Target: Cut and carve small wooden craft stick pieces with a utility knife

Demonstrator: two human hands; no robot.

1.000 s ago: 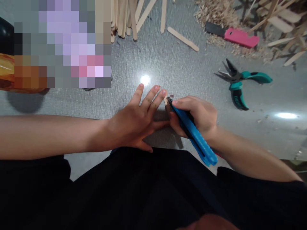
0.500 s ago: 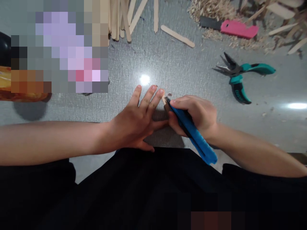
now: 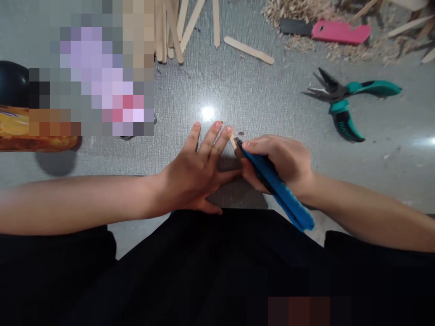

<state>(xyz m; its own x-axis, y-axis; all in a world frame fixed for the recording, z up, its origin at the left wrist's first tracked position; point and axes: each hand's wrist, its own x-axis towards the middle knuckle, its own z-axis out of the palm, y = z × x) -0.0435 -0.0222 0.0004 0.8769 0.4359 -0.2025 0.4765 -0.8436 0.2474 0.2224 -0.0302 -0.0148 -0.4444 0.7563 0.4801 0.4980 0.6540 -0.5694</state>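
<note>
My right hand (image 3: 292, 164) is wrapped round a blue box cutter (image 3: 291, 202), its handle slanting back toward my body. The cutter's blade end lies against a short piece of wooden craft stick (image 3: 232, 140), which is partly hidden by the hand and cutter. Flat on the table, my left hand (image 3: 195, 170) has its fingers spread. One left fingertip touches or nearly touches the top of the stick piece, and another finger reaches to the right hand's fingers. A tiny dark scrap (image 3: 241, 133) lies just beyond the blade.
On the grey table (image 3: 272, 99) lie teal-handled pliers (image 3: 340, 97) with jaws apart, a pink knife (image 3: 340, 31) by wood shavings (image 3: 292, 11), and a loose craft stick (image 3: 249, 50). Several more craft sticks (image 3: 164, 36) lie at the back. An orange-and-black bottle-like object (image 3: 20, 129) lies left, near a blurred-out patch.
The camera view has shifted slightly. Both hands, the box cutter and the stick piece keep nearly the same positions relative to each other.
</note>
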